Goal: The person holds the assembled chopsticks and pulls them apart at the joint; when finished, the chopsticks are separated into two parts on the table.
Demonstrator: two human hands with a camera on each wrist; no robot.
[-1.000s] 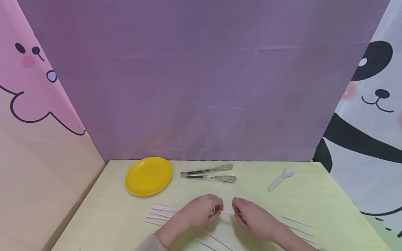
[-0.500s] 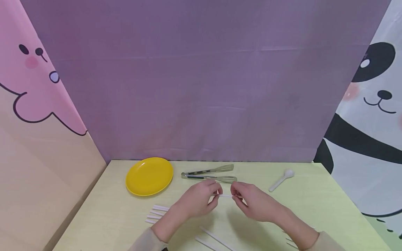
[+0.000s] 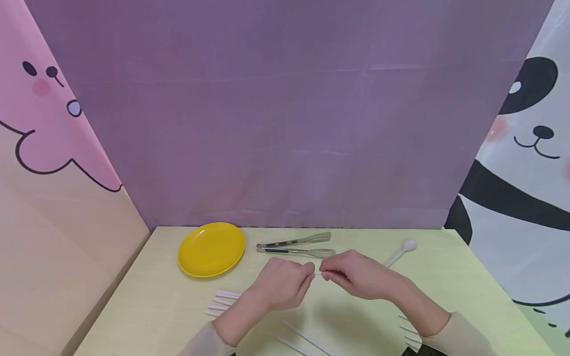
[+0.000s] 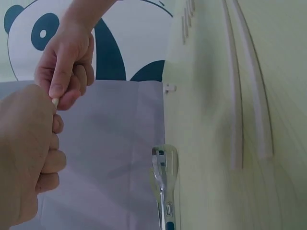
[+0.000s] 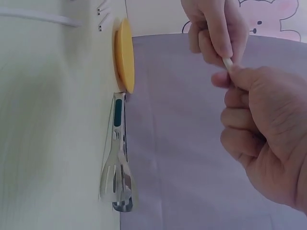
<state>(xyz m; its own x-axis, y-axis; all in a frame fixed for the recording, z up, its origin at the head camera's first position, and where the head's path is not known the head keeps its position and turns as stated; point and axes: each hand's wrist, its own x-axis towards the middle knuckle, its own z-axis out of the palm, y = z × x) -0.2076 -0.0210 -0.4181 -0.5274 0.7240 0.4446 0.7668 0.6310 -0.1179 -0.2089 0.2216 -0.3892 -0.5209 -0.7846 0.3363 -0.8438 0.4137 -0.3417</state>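
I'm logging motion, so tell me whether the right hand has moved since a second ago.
Yes: in the head view the right hand has moved forward across the table, closer to the tongs.

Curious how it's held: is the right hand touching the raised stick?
Touching: the right wrist view shows the right hand pinching the stick, no gap visible.

A round, glossy yellow plate [image 3: 211,249] lies left of spread, slotted metal tongs [image 3: 291,251]; a white, round-bowled spoon [image 3: 409,244] lies right. I see purple fabric [image 3: 289,113] hanging behind.
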